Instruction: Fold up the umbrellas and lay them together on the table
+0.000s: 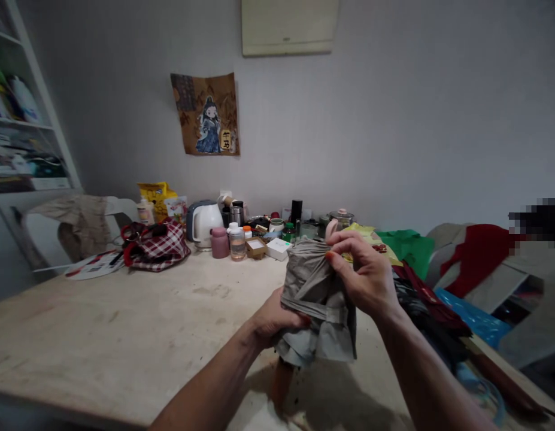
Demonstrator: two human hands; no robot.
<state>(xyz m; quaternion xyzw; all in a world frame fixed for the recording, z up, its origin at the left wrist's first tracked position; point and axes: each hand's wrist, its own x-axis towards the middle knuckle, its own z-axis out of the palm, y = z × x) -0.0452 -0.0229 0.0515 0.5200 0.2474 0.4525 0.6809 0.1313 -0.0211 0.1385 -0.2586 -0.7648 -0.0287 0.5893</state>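
Note:
Above the near part of the table I hold a bunched grey cloth piece (315,287), with a band of the same cloth across its lower part and loose, paler folds below. My left hand (277,317) is closed round its lower left side, thumb in front and the other fingers mostly hidden behind. At its upper right edge my right hand (360,263) pinches the fabric between thumb and fingers. Under the cloth a brown, stick-like thing (281,386) shows, with small dark specks near it; whether it joins the cloth I cannot tell.
The pale table (138,323) carries a white kettle (208,221), a pink jar (220,242), a clear bottle (237,244) and small boxes (278,248) along the back. A checked bag (158,245) lies left. Dark clothes (421,311) and a blue plastic bag (472,317) crowd the right.

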